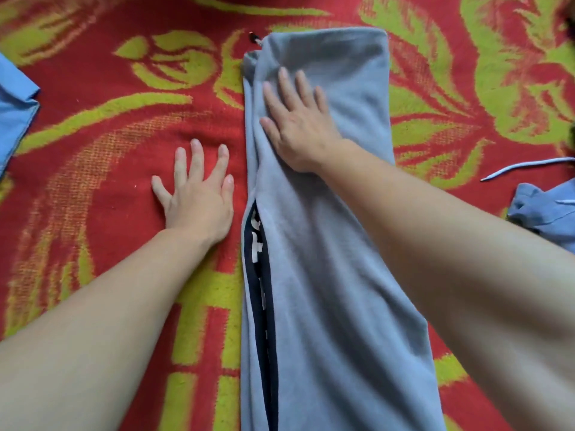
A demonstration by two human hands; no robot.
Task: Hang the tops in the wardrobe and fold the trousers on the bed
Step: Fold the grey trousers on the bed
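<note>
In the head view, the grey-blue trousers (326, 244) are lying on the red and green blanket (93, 150), leg over leg, their long axis running from 6 o'clock up to the waistband at 12 o'clock. The right hand (298, 119) is pressing flat on the waist end, fingers straight and spread, holding nothing. The left hand (199, 194) is resting flat on the blanket just beside the trousers' 9 o'clock edge, also spread. The right hand is the nearer to the cloth. A blue garment (15, 110) is sitting at 9 o'clock and another (547, 213) at 3 o'clock, both well apart, leaving room for folding end to end, I judge.
</note>
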